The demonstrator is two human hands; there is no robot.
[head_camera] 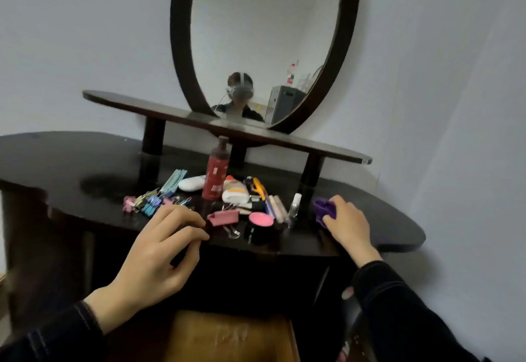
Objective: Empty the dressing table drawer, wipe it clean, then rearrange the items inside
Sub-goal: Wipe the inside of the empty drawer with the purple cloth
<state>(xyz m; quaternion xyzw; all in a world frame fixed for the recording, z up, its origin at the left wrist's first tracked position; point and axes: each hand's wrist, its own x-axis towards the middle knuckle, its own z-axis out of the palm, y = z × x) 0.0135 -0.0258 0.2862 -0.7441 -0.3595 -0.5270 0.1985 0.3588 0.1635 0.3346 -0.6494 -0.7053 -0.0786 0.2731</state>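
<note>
nearest, the pale wooden drawer (227, 336) shows no items, so i judge emptying done. the left hand (159, 259) is loosely curled, holding nothing; the right hand (347, 225) grips a crumpled purple cloth (324, 209) on the dark tabletop (71, 162). beyond, coloured binder clips (148, 203) and a dark red pump bottle (215, 175) await rearranging.

Setting: a home, likely a bedroom corner. Dark wooden dressing table (71, 162) stands against plain pale walls (85, 34). Oval mirror (264, 20) rises over a raised shelf (128, 102). Tabletop carries toiletries and small clutter: red bottle (215, 176), tube (234, 191), clips (149, 202), pink-lidded jar (260, 226). Drawer (227, 336) is open below.
</note>
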